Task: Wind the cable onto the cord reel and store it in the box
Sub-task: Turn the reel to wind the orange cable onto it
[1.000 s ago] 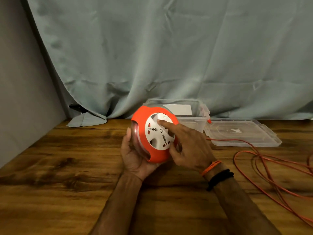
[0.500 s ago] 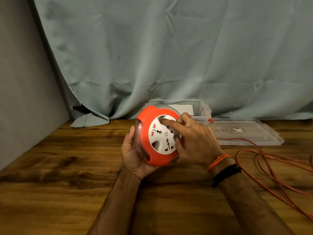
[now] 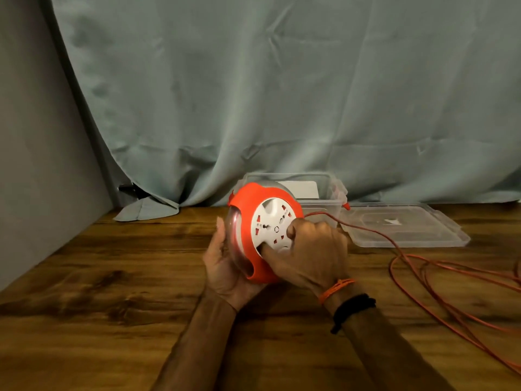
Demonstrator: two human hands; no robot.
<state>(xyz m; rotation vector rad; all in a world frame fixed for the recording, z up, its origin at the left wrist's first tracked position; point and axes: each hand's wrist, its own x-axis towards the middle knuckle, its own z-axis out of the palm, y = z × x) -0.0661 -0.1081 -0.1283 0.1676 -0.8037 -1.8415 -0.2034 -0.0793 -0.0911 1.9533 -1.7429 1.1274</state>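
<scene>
The left hand (image 3: 225, 266) cradles the cord reel (image 3: 262, 232) above the bench (image 3: 112, 292) mid-back, before the box (image 3: 324, 206). The right hand (image 3: 313, 255), finger hooked in the white dial, should crank steadily (1 even rhythm), letting the loose cable (image 3: 423, 277) feed untangled.

dim warm light, soft shadows under the arms, slight wide-angle edge bending.

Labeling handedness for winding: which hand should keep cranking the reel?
Right. The right hand has a finger on the cord reel white dial; the left hand cradles the reel's back.
</scene>
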